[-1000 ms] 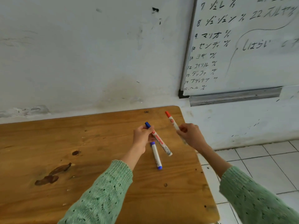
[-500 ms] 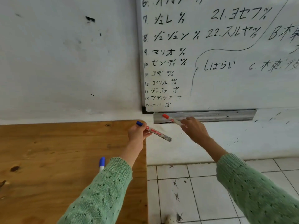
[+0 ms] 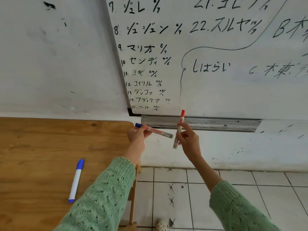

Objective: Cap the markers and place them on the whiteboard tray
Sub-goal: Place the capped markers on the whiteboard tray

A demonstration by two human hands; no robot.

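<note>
Head view, left hand (image 3: 137,135) gripping blue-capped marker (image 3: 154,130), right hand (image 3: 189,139) gripping red-capped marker (image 3: 179,129), just below whiteboard tray (image 3: 216,125).

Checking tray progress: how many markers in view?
3. Blue-capped marker in left hand; red-capped marker in right hand; blue marker lying on table. None visible in the tray.

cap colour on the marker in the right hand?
Red, clearest in the head view.
</note>
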